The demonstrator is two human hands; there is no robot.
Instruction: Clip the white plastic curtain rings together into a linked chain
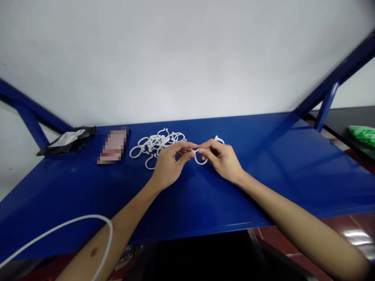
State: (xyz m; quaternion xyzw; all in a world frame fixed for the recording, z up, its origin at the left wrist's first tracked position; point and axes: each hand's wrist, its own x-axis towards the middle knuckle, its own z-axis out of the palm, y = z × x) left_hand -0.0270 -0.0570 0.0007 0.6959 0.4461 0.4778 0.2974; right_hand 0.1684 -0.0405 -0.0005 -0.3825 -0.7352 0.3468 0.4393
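Two bare forearms enter from the bottom edge, with a white cable (pixel 73 224) looping across the left one near the elbow. Both hands meet mid-surface over the blue table (pixel 293 168).

- Left hand (pixel 168 166): thumb and forefinger pinched together on the left side of a white ring (pixel 200 160), other fingers curled in.
- Right hand (pixel 224 160): fingertips pinched on the same ring's upper right side.
- The ring sits between the two hands, low over the table. Cannot tell if its bottom edge touches the surface.
- A second ring (pixel 219 139) pokes out just behind the right hand's knuckles.
- A pile of rings (pixel 158 143) lies on the table just behind the left hand: a loose white tangle, some overlapping.
- Left of the pile is a flat pinkish item (pixel 113 147), blurred out.
- Further left, at the back corner, is a black pouch (pixel 68 139) with a white label.

Blue frame strut (pixel 326 105) at back right, with a green object (pixel 363 134) on a dark surface beyond it. White wall (pixel 187 58) behind everything.
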